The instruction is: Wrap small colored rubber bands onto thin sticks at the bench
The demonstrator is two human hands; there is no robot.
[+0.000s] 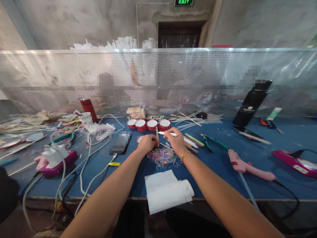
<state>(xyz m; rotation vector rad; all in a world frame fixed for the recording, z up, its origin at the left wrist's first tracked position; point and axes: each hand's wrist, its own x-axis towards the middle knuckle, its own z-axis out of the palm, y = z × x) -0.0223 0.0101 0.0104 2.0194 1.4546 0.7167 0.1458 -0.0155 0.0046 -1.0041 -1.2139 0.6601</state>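
Note:
My left hand [148, 143] is closed on a thin, flat wooden stick [157, 132] that stands upright from the fingertips. In my right hand [177, 140] is a white marker pen [168, 133], its tip pointing left, close to the stick. A pile of small colourful rubber bands [163, 158] lies just below both hands. Behind them are several red-rimmed round pieces with white tops [152, 124], partly stacked. A similar round piece [140, 139] is half hidden by my left hand. Several coloured pens [194, 140] lie to the right of my right hand.
A folded white cloth [162, 190] lies at the table's front edge. On the right are green-handled pliers [215, 142] and a pink glue gun [247, 165]. A phone [120, 142], tangled white cables [83, 172] and a power strip [56, 162] lie left. A perforated metal screen [148, 82] stands behind.

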